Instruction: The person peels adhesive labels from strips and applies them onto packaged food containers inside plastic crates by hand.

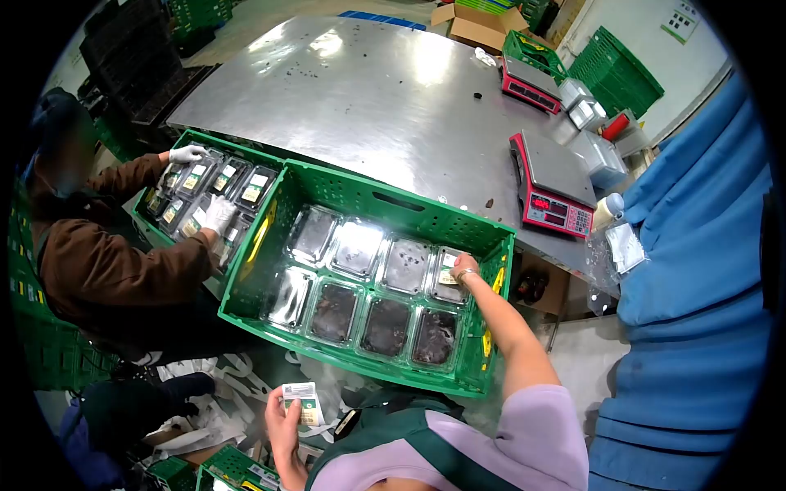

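A green crate [352, 180] holds two rows of clear plastic boxes with dark contents. My right hand [465, 267] is at the upper right box [449, 290], its fingers pressed on a white and green label [448, 268] on the lid. The other boxes in this crate show no label, among them the lower right box [434, 337]. My left hand [284, 421] is low, in front of the crate, with thumb and fingers closed on a stack of labels [304, 403].
At the left, a person in a brown jacket [115, 262] has gloved hands over labelled boxes in another green crate [278, 155]. Beyond stands a metal table [368, 98] with two red scales [557, 184]. A blue curtain [696, 311] hangs at the right.
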Demonstrator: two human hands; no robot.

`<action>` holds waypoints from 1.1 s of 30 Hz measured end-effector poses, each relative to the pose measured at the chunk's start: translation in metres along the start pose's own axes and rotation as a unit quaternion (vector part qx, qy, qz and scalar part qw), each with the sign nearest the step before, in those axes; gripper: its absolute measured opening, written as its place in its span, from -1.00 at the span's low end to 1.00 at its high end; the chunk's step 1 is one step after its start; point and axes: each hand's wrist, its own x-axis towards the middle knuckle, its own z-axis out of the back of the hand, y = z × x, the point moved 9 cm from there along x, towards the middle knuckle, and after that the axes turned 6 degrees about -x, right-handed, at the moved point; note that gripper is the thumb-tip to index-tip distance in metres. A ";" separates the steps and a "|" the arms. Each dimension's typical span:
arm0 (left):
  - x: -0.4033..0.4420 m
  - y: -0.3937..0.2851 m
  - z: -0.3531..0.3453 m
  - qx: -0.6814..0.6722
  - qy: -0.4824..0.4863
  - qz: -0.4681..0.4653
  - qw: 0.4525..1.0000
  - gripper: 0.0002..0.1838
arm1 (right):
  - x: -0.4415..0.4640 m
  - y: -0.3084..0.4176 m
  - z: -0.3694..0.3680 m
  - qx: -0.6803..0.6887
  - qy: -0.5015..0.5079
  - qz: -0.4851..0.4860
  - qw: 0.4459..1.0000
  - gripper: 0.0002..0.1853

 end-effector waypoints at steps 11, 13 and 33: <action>0.004 0.025 -0.071 0.025 0.089 -0.018 0.996 -0.83 | -0.265 0.187 0.055 0.327 0.370 0.371 0.786 -0.77; 0.007 0.021 -0.090 0.001 0.082 0.011 0.997 -0.88 | -0.340 0.203 0.065 0.189 0.357 0.519 0.753 -0.80; 0.012 0.021 -0.084 0.140 0.087 -0.015 0.986 -0.82 | -0.307 0.231 0.051 0.137 0.280 0.580 0.753 -0.70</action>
